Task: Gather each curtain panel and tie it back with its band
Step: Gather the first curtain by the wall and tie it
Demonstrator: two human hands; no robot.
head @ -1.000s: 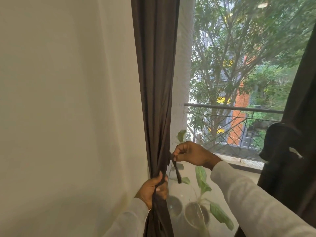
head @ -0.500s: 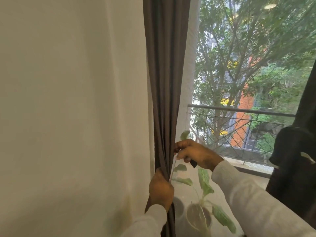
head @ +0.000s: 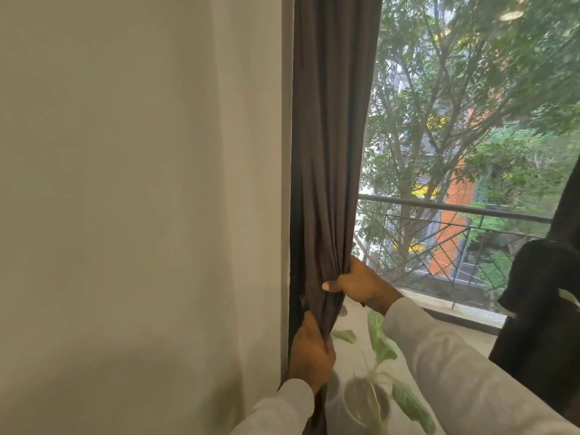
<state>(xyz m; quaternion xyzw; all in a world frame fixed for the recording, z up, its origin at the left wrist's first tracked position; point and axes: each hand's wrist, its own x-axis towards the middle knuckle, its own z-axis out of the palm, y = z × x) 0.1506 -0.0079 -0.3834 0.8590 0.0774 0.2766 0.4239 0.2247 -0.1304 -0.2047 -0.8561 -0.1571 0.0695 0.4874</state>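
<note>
A dark brown curtain panel hangs gathered against the wall at the window's left side. My right hand grips the bunched folds from the right, thumb across the front. Lower down, my left hand clasps the same panel from the left. The band does not show; the hands and folds may hide it. A second dark panel hangs at the right edge, bunched and cinched at mid-height.
A plain cream wall fills the left half. Behind the glass are a metal balcony railing, trees and an orange building. Potted plants with broad green leaves stand below my arms on the balcony floor.
The band dangled from my right hand a second ago and is now out of sight. My right hand moved left onto the curtain and closed round the folds. The view shifted left.
</note>
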